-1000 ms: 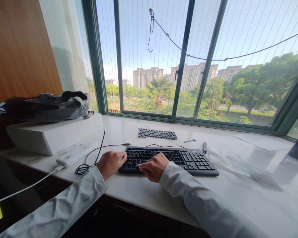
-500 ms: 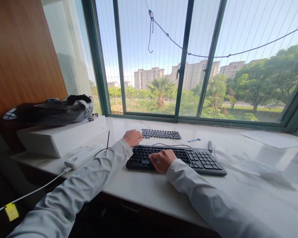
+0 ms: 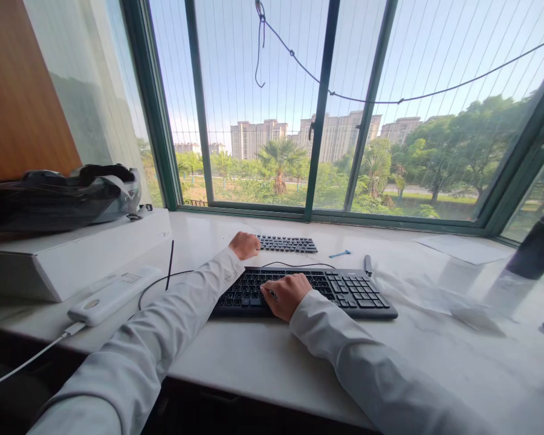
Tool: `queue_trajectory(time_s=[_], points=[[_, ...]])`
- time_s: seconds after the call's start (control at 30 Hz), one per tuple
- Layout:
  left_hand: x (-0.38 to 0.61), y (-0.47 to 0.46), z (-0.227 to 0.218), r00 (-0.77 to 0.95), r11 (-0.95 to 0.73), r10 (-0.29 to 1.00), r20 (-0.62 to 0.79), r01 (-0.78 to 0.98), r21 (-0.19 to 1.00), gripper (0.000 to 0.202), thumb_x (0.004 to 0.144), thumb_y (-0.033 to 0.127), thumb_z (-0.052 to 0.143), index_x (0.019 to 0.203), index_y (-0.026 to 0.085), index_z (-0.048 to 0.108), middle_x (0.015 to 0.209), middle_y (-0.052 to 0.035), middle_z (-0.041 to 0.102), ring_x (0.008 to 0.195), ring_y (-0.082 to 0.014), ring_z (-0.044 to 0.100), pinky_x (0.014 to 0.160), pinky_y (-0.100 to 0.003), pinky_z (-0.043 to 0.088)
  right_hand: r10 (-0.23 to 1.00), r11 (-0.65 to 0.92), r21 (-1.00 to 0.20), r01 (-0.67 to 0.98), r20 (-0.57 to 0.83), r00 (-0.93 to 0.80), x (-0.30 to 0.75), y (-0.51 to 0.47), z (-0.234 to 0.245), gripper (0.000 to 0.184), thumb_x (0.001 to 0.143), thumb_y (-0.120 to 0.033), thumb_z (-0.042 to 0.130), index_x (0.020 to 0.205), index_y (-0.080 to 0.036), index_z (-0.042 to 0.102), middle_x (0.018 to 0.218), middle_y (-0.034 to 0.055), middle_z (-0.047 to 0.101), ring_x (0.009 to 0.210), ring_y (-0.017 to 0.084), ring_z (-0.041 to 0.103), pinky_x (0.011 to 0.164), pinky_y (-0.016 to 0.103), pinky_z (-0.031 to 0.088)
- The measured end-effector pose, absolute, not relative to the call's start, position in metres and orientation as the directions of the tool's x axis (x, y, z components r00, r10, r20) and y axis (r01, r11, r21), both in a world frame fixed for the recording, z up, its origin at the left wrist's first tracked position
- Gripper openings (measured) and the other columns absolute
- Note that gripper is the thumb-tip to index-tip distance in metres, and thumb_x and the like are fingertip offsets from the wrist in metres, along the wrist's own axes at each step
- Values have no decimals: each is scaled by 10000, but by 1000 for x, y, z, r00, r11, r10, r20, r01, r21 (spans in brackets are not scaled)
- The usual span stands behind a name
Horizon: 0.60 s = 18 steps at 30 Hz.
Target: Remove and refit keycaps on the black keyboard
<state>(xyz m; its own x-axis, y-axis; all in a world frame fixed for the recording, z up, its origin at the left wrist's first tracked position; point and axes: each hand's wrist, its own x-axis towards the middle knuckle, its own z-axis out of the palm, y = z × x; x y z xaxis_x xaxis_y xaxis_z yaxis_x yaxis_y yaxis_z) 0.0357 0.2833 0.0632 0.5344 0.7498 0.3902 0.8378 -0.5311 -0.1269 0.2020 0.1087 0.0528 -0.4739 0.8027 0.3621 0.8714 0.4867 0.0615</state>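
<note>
My left hand point(image 3: 245, 246) is closed at the left end of a block of dark keycaps point(image 3: 288, 244), which lie in rows on the white countertop. It covers the nearest ones, and its fingertips are mostly hidden. On the black full-size keyboard point(image 3: 365, 296) in front, my right hand point(image 3: 288, 295) rests left of the number pad. Its thumb and fingers are bent together in a pinch over the lower keys; whatever is between them is too small to make out. My left forearm crosses the keyboard's left end.
Beyond the keyboard lie a small blue tool point(image 3: 340, 253) and a short grey stick point(image 3: 367, 265). Clear plastic wrap point(image 3: 417, 293) and a dark bottle point(image 3: 537, 248) are on the right. A white power bank point(image 3: 113, 296) with cables and a white box point(image 3: 72, 260) bearing a black bag stand left.
The view has turned right, so the scene shifts left and the bottle appears. My left hand has moved slightly right against the keycaps, covering their left end. My right hand stays on the keyboard.
</note>
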Motion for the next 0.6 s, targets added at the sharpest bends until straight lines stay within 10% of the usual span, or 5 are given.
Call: queue_trajectory(time_s=[0.37, 0.6], points=[[-14, 171, 89, 770, -825, 429, 472, 547, -141, 203, 838, 382, 587, 794, 290, 763, 604, 49, 646, 530, -59, 546, 502, -210, 287, 886, 336, 18, 942, 332, -323, 200, 116, 52, 536, 892, -637, 336, 1233, -341, 625, 867, 82, 746, 781, 276, 694, 664, 352, 467], [-21, 160, 57, 838, -843, 173, 517, 397, -362, 369, 913, 383, 479, 670, 244, 721, 518, 39, 549, 438, -53, 428, 429, -252, 179, 872, 403, -128, 906, 355, -338, 193, 120, 48, 440, 862, -661, 416, 1055, -391, 705, 718, -10, 719, 701, 206, 664, 613, 289, 404]])
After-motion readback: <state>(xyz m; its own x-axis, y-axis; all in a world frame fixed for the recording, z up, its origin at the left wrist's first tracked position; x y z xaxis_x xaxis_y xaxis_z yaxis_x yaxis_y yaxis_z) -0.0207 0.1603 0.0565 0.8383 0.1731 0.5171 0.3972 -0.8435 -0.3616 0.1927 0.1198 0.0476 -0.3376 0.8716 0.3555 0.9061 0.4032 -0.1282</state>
